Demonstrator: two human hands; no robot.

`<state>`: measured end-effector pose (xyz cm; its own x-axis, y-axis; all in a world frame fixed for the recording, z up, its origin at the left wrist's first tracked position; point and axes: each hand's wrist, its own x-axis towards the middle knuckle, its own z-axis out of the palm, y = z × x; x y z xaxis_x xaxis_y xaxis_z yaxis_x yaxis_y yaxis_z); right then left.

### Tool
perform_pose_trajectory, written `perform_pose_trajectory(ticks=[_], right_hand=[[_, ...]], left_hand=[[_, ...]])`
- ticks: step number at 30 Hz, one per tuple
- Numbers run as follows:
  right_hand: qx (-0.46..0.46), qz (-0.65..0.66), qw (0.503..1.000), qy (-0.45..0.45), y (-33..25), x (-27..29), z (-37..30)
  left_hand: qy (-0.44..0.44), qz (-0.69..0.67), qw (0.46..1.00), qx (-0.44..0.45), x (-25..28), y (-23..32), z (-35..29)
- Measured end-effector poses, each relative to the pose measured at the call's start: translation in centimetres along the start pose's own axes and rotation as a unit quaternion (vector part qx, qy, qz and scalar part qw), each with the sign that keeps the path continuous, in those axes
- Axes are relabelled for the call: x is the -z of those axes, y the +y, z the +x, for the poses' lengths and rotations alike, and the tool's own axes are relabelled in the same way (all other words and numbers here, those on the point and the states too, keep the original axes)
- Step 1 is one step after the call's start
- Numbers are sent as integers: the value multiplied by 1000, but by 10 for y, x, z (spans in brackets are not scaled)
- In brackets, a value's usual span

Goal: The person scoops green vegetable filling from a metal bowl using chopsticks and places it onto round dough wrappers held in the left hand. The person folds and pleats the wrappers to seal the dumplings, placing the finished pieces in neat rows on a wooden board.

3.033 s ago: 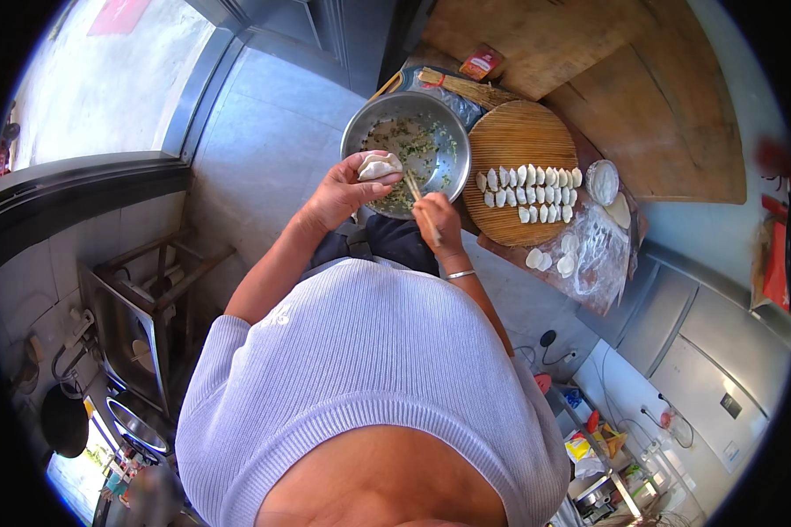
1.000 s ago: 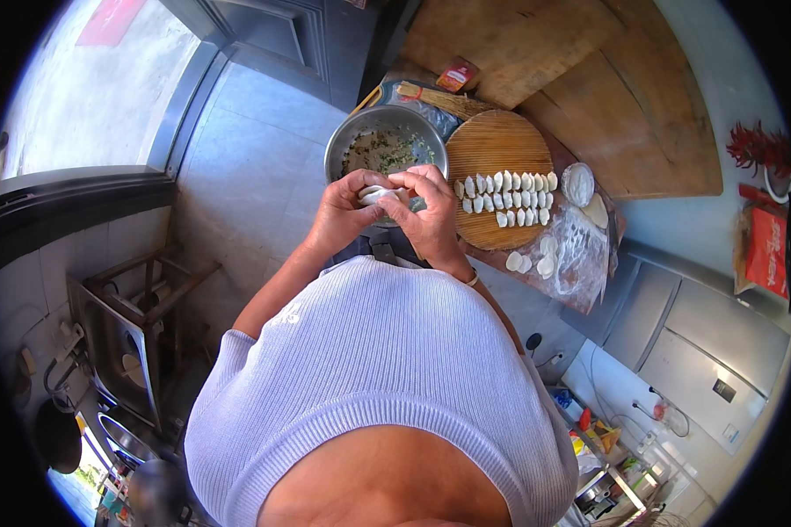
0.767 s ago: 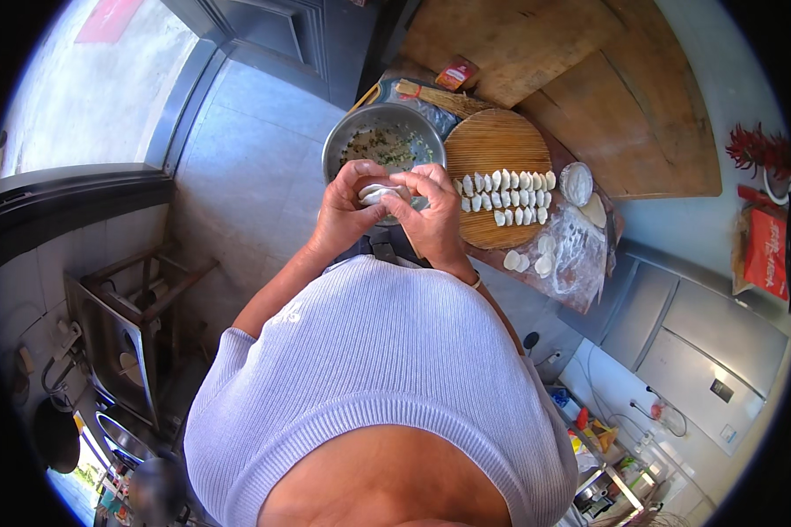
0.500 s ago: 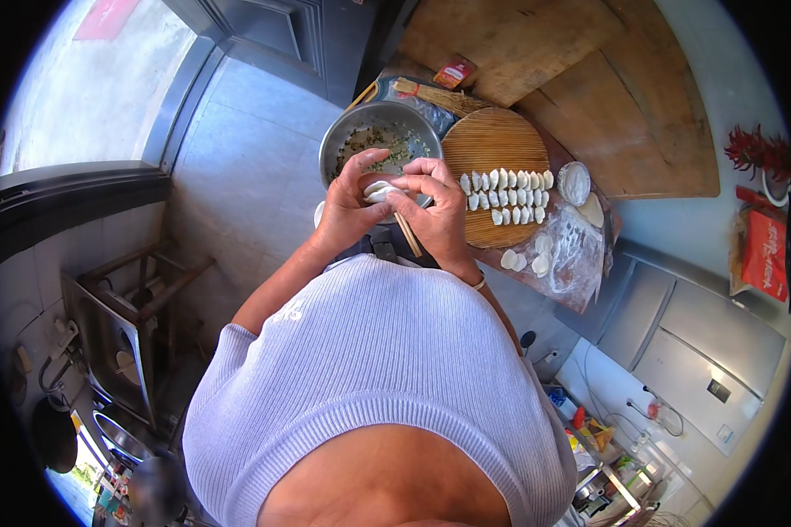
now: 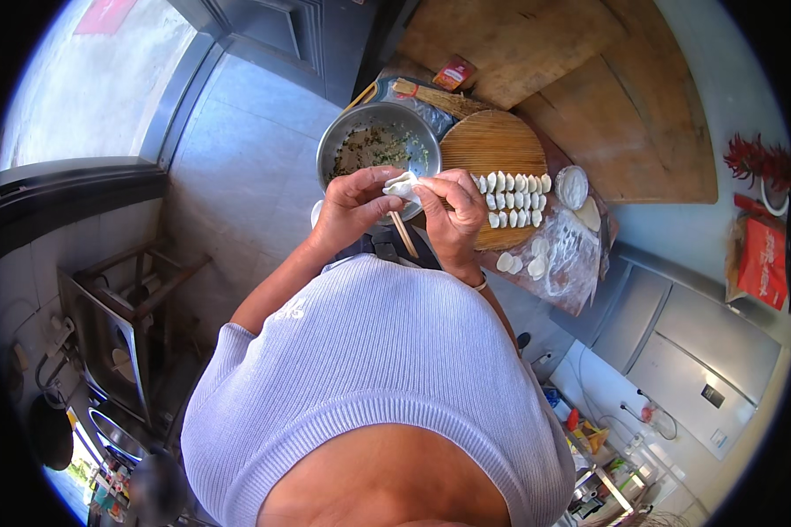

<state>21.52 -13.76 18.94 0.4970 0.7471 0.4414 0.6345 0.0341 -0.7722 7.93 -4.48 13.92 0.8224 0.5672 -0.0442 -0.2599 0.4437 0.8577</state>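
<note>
A white folded dumpling is pinched between my two hands, over the near side of a steel bowl. The fingers and thumb of my left hand close on its left part, while my right hand nips its right end. Inside the bowl is a chopped dark and green filling. A pair of chopsticks slants down just below the dumpling, its upper ends near the bowl's rim. To the right, several finished dumplings stand in rows on a round slatted tray.
Round wrappers lie on the floured table corner, beside a small dish of white flour. Behind the tray are a straw brush, a red packet and large wooden boards. A metal-framed stand is at left.
My hands have drawn slightly apart along the dumpling, the right one shifting to the right. Its edge now shows more openly between the fingertips.
</note>
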Motion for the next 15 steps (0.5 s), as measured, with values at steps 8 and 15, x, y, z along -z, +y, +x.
perform_pose_trajectory(ticks=[8, 15], right_hand=[[-89, 127, 987, -35, -7, -6, 2], [-55, 64, 996, 6, 3, -3, -11]], left_hand=[[45, -79, 995, -39, 3, -2, 5], [84, -135, 987, -11, -1, 3, 8]])
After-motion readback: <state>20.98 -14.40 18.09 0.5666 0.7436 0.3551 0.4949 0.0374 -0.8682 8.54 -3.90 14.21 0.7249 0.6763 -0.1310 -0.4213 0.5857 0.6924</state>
